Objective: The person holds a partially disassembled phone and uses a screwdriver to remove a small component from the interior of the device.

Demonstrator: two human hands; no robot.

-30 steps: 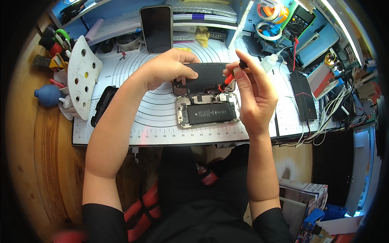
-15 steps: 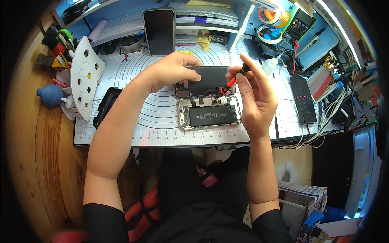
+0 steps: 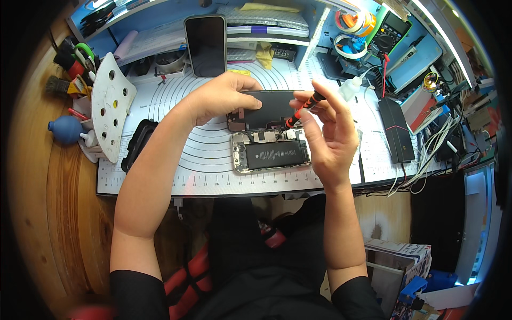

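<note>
An opened phone body (image 3: pixel 269 154) lies on the white mat (image 3: pixel 205 165), its black battery (image 3: pixel 274 154) facing up. Along its far edge the phone's screen panel (image 3: pixel 269 109) stands lifted, inner side toward me. My left hand (image 3: pixel 224 98) grips that panel at its far left edge, thumb on the inner side and fingers behind, partly hidden. Between the fingertips of my right hand (image 3: pixel 330 128) is a red and black screwdriver (image 3: pixel 298 114), tilted, its tip down at the far edge of the phone body. Whether the tip touches a screw is too small to tell.
Another phone (image 3: pixel 206 45) stands upright behind my left hand. At left are a white perforated holder (image 3: pixel 111 109), a blue air blower (image 3: pixel 66 129) and a black tray (image 3: pixel 140 144). To the right sit a black box (image 3: pixel 396 130), a dropper bottle (image 3: pixel 350 88), a multimeter (image 3: pixel 392 34) and tangled cables (image 3: pixel 426 144).
The phone, screen panel and both hands appear shifted slightly left in the picture. My right hand has moved left with the screwdriver, which now leans a little differently. Both grips remain.
</note>
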